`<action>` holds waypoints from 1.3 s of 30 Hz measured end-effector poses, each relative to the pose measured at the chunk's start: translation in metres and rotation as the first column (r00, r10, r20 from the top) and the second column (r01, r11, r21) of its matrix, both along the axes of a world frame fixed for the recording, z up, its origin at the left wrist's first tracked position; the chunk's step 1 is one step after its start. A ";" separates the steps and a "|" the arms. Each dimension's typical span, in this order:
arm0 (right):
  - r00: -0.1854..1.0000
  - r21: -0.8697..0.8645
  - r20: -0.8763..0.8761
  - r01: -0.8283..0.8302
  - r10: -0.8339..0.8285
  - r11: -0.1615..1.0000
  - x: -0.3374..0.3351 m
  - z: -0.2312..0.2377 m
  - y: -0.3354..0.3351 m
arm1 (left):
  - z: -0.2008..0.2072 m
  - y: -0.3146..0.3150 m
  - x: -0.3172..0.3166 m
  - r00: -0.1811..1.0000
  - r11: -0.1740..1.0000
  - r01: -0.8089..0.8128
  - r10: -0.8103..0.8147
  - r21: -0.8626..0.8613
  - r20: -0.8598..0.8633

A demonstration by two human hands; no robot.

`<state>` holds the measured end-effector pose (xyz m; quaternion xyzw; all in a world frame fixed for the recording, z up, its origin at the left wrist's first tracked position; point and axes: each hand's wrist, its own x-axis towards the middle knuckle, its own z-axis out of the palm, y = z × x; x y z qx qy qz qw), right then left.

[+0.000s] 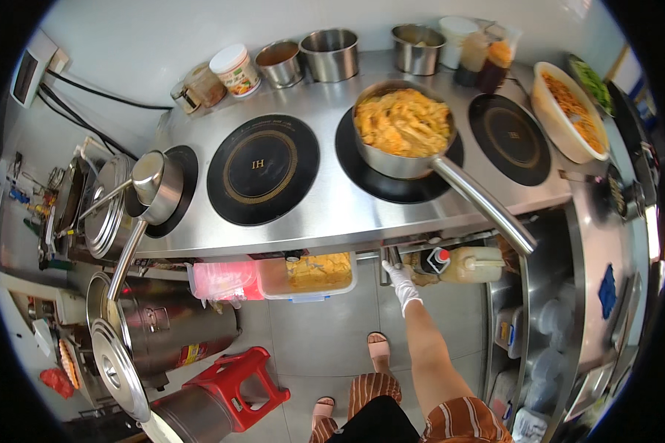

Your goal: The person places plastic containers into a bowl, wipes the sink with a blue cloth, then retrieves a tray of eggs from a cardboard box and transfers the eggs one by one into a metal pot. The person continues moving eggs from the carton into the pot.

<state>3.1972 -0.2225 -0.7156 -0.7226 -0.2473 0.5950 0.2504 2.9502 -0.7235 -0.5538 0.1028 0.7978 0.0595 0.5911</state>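
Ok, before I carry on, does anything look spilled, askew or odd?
I see no clear spill or damage. The filled pan looks awkward: its long handle juts past the front edge of the steel counter, perhaps easy to bump. The left saucepan has its handle out over the edge too.

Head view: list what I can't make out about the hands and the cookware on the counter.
All in the head view:
- Left hand: outside the picture.
- Right hand: its fingers are too small to tell whether they grip anything.
- White tub: contents hidden by its lid and wall.
- Large saucepan: inner bottom hidden by the orange-yellow food.
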 end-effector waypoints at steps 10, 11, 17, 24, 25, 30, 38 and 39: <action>0.952 -0.046 -0.283 0.107 -0.115 0.993 -0.021 0.024 0.008 | -0.006 -0.029 0.043 0.983 0.983 -0.181 0.180 -0.030 -0.023; 0.948 -0.011 -0.287 0.141 -0.139 0.990 -0.018 0.031 -0.002 | -0.008 -0.039 0.047 0.981 0.981 -0.193 0.192 -0.025 -0.024; 0.987 -0.076 -0.128 0.084 -0.093 0.994 0.037 0.088 -0.118 | -0.031 -0.144 0.070 0.972 0.972 -0.233 0.233 0.040 -0.002; 0.989 -0.088 0.028 -0.145 0.148 0.986 0.098 0.182 -0.329 | -0.067 -0.274 0.085 0.946 0.899 -0.311 0.325 0.307 0.007; 0.979 -0.092 0.034 -0.199 0.203 0.976 0.101 0.196 -0.357 | -0.064 -0.280 0.082 0.963 0.941 -0.256 0.268 0.223 -0.025; 0.865 0.026 0.053 -0.501 0.499 0.865 0.089 0.267 -0.474 | -0.012 -0.307 0.060 0.879 0.802 -0.461 0.472 0.380 0.071; 0.291 0.218 0.001 -0.934 0.957 0.284 -0.005 0.371 -0.554 | 0.055 -0.403 0.033 0.656 0.576 -0.612 0.752 0.543 -0.059; 0.213 0.225 -0.050 -0.949 0.976 0.219 -0.023 0.379 -0.560 | 0.064 -0.406 0.029 0.628 0.551 -0.627 0.776 0.550 -0.062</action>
